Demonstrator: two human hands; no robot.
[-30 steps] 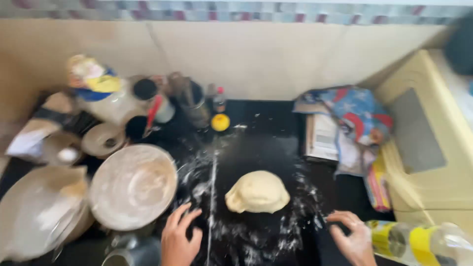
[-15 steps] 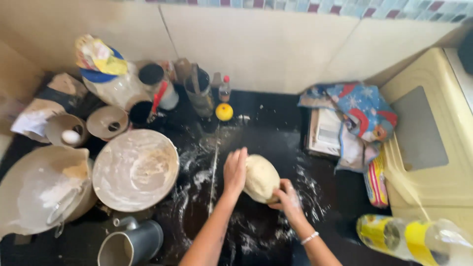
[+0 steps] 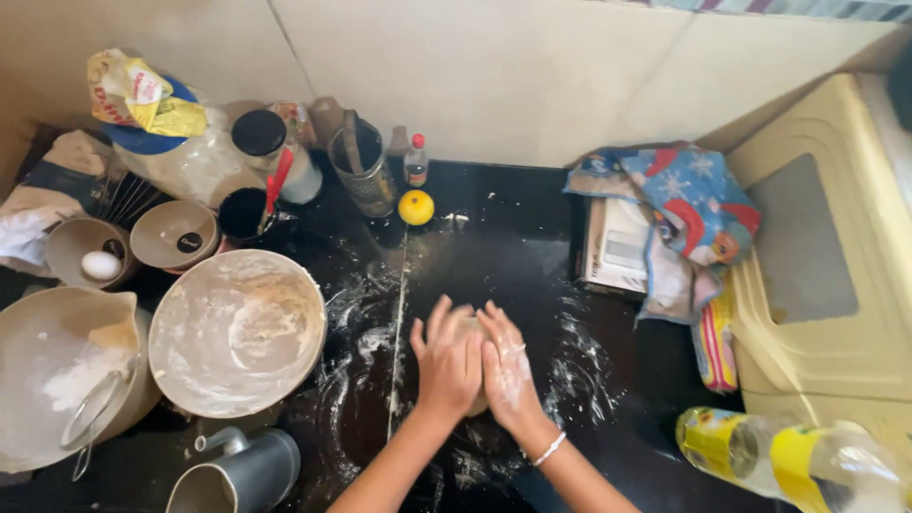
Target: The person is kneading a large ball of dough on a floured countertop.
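A: Where is our dough (image 3: 472,328) now?
B: On the floured black table (image 3: 513,237), just right of the big floury bowl (image 3: 237,332), and almost hidden. A second ago it lay open with our hands back at the near edge; half a second ago they cupped its sides. Now our left hand (image 3: 448,361) and right hand (image 3: 505,366) lie side by side on top.
A: And our fingers?
B: Stretched flat and close together, pressed onto the dough, not curled round it. We judge we've gone from gathering it to pressing it down.
A: What sits further out?
B: Beyond the bowl, a lemon (image 3: 416,207) by the wall; left of the bowl, an egg (image 3: 101,265) in a small bowl; far right of it, a plastic bottle (image 3: 788,461) lying down.
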